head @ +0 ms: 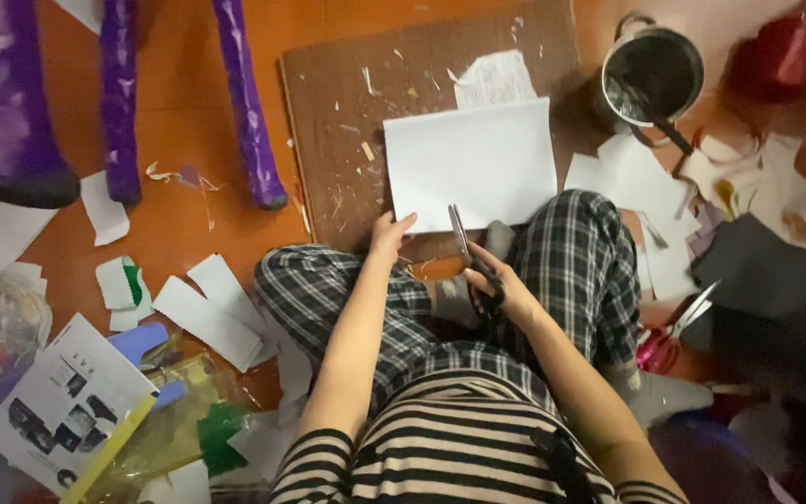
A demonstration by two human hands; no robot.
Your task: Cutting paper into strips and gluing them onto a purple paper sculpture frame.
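A: What are you sitting on?

B: You're cross-legged on an orange-brown floor [179, 215], strewn with white paper scraps [207, 317]. Three purple wrapped legs [249, 112] stand at the top left.

A: And your work surface?

B: A brown board [347, 103], flecked with paper bits, lies flat on the floor just past your knees. A white sheet of paper [473, 163] rests on it, its near edge toward you.

A: What lies around it?

B: On your right, a heap of white and dark grey paper offcuts [748, 261]; above that, a metal pot [655, 75] with a tool in it. A printed leaflet [62, 401] and a crumpled plastic bag sit at the lower left. Pink-handled scissors [669, 336] lie by your right knee.

A: My hands?

B: Your left hand [389, 233] pinches the sheet's near left corner, fingers closed on it. Your right hand [501, 280] is wrapped around black-handled scissors [468, 252], blades pointing up at the sheet's near edge and looking nearly shut.
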